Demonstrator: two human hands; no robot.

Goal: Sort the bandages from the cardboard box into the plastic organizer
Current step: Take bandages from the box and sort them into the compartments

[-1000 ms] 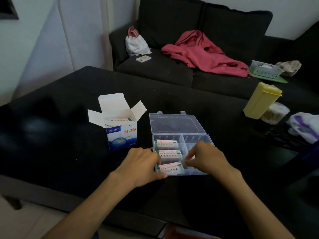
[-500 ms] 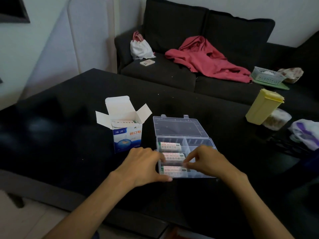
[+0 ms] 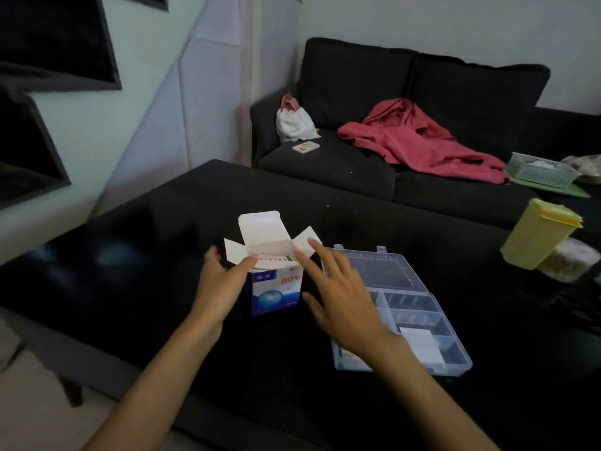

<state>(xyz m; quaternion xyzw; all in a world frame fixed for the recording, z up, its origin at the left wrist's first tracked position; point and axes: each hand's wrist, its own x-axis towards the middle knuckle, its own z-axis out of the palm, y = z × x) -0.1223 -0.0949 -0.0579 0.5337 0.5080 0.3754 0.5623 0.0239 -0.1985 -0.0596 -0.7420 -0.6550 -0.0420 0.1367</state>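
Observation:
A white and blue cardboard box [image 3: 276, 289] stands open on the black table [image 3: 146, 281], with bandages [image 3: 273, 258] showing in its top. My left hand [image 3: 221, 286] grips the box's left side, thumb on the front top edge. My right hand [image 3: 340, 296] hovers at the box's right flap with fingers spread and straight, holding nothing. The clear plastic organizer [image 3: 419, 309] lies open to the right, lid flat behind it. My right wrist covers its left compartments; a bandage pack [image 3: 345, 354] peeks out below. A white piece [image 3: 419, 341] lies in a near compartment.
A yellow lidded container [image 3: 538, 237] and a clear jar [image 3: 569, 263] stand at the table's right. Behind the table, a dark sofa [image 3: 341, 164] holds a red garment [image 3: 419, 141], a white bag [image 3: 294, 123], a phone [image 3: 305, 147] and a basket [image 3: 540, 169].
Both hands left the organizer and moved left to the cardboard box. My left hand now holds the box. The camera has swung closer and to the left.

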